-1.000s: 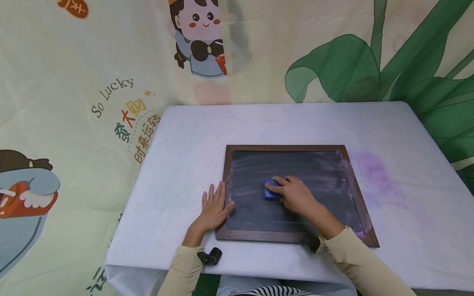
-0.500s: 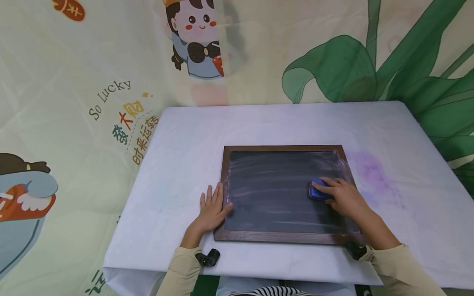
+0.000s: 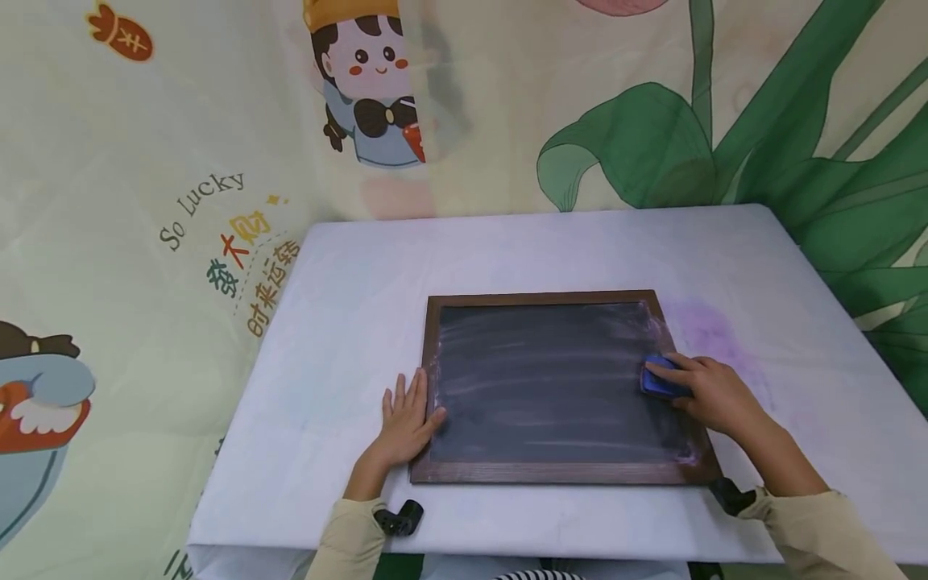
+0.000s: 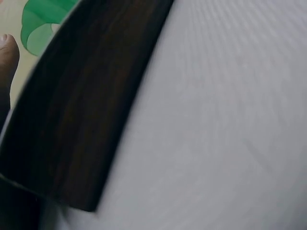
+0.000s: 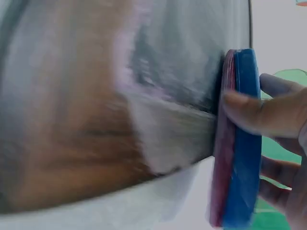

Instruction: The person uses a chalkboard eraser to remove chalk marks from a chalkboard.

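A small chalkboard (image 3: pixel 536 387) in a brown wooden frame lies on the table. My right hand (image 3: pixel 718 395) holds a blue chalkboard eraser (image 3: pixel 661 377) against the board near its right side. In the right wrist view the thumb presses one side of the eraser (image 5: pixel 247 177), whose felt side looks pinkish. Straight-fingered, my left hand (image 3: pixel 402 423) rests along the left edge of the frame, with the thumb over it. The left wrist view shows the frame's dark wooden edge (image 4: pixel 81 105) and a fingertip (image 4: pixel 7 57) at the far left.
A white cloth covers the table (image 3: pixel 348 322), with a purple chalk stain (image 3: pixel 706 326) right of the board. Faint white smears streak the board, and purple dust marks its right corners. Behind hangs a printed cloth backdrop (image 3: pixel 493 121).
My right hand has slid the eraser from the middle of the board to its right side. The left hand stays at the frame's left edge. The head view has shifted slightly.
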The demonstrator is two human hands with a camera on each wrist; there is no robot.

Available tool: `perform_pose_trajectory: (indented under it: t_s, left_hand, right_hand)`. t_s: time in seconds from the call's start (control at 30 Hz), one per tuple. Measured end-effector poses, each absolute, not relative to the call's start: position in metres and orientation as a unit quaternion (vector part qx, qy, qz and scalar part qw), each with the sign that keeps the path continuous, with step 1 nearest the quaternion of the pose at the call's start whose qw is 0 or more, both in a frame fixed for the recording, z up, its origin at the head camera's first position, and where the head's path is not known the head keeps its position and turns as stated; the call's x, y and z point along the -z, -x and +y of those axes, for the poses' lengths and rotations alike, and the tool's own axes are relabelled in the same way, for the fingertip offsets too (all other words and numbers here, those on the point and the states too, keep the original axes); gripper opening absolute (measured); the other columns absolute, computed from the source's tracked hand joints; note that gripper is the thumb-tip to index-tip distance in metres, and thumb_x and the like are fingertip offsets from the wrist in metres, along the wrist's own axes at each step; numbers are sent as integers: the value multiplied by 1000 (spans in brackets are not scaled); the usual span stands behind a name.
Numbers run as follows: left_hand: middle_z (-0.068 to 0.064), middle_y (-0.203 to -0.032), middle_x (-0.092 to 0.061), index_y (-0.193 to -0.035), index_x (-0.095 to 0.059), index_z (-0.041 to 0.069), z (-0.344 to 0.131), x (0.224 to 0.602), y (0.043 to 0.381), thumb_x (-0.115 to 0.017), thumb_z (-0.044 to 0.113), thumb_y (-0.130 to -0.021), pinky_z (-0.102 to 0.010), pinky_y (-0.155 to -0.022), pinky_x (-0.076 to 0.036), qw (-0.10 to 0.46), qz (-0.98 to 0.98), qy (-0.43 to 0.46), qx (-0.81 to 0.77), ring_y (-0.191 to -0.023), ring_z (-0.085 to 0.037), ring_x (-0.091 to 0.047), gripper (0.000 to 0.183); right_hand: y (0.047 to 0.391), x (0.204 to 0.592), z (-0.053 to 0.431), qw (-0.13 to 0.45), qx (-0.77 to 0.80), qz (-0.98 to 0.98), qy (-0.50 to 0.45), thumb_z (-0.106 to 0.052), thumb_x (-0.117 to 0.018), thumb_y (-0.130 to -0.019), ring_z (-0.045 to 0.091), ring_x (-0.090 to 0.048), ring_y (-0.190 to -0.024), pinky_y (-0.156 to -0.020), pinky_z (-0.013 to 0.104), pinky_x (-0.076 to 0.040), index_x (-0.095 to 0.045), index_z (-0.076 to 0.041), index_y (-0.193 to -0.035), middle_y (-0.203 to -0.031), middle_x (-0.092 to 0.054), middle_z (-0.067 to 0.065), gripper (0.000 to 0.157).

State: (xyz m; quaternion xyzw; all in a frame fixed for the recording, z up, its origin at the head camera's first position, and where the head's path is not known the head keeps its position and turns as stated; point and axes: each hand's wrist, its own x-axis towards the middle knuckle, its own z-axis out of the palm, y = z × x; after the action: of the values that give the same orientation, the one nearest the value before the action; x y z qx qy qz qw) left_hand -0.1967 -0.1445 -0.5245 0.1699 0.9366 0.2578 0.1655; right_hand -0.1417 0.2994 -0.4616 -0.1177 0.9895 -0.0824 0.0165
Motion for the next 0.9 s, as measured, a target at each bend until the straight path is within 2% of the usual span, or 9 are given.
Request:
perform_pose_trajectory:
  t_s: [0.1, 0.27, 0.43, 0.53, 0.63, 0.77, 0.9]
  left_hand:
    - [-13, -154, 4, -146, 4, 3, -147, 522, 196, -35, 50, -94, -54, -106, 12, 162, 937, -165, -261, -139, -34, 16, 80]
    - [-14, -154, 3, -146, 2, 2, -149, 519, 197, -36, 48, -94, -55, -105, 12, 152, 938, -163, -266, -139, -35, 15, 79]
    - [-15, -154, 1, -146, 1, 1, -150, 517, 196, -36, 46, -95, -55, -105, 11, 148, 939, -159, -267, -139, -36, 13, 78]
    - [-16, -154, 0, -146, 0, 0, -150, 517, 194, -36, 47, -95, -56, -106, 11, 150, 938, -160, -267, -139, -37, 12, 78]
    - [-16, -154, -1, -146, -2, -1, -149, 518, 194, -37, 47, -94, -56, -105, 10, 148, 937, -162, -270, -139, -37, 11, 78]
    - [-16, -154, -2, -146, -2, -1, -147, 519, 194, -37, 48, -94, -56, -106, 10, 145, 937, -163, -272, -139, -38, 10, 79]
    - [-18, -153, -1, -146, -3, 0, -139, 512, 194, -37, 55, -92, -59, -105, 10, 159, 939, -164, -256, -138, -40, 10, 84]
  right_hand:
    - [152, 453, 308, 7, 113, 990, 79, -17, -75, -72, 52, -51, -97, -72, 57, -44, -44, -8, -135, -126, -48, 30, 71]
    - [183, 444, 328, -29, 143, 988, -40, -26, -69, -79, 60, -46, -97, -73, 64, -41, -17, -5, -145, -123, -41, 41, 87]
    - [206, 457, 340, 30, 152, 982, -108, -35, -55, -89, 64, -36, -101, -74, 66, -39, -1, -1, -145, -120, -34, 46, 85]
    - [209, 469, 340, 65, 155, 978, -120, -35, -52, -90, 65, -31, -103, -72, 66, -38, -2, 3, -143, -118, -30, 49, 83]
    - [208, 477, 340, 71, 155, 979, -116, -37, -50, -91, 66, -28, -104, -71, 66, -37, -5, 7, -142, -116, -27, 51, 80]
    - [204, 475, 337, 30, 158, 981, -109, -40, -40, -95, 66, -20, -114, -83, 69, -30, -9, 7, -141, -123, -21, 49, 73]
    - [192, 455, 325, -26, 156, 984, -79, -45, -33, -96, 61, -3, -127, -93, 72, -16, -12, 7, -142, -136, -14, 43, 72]
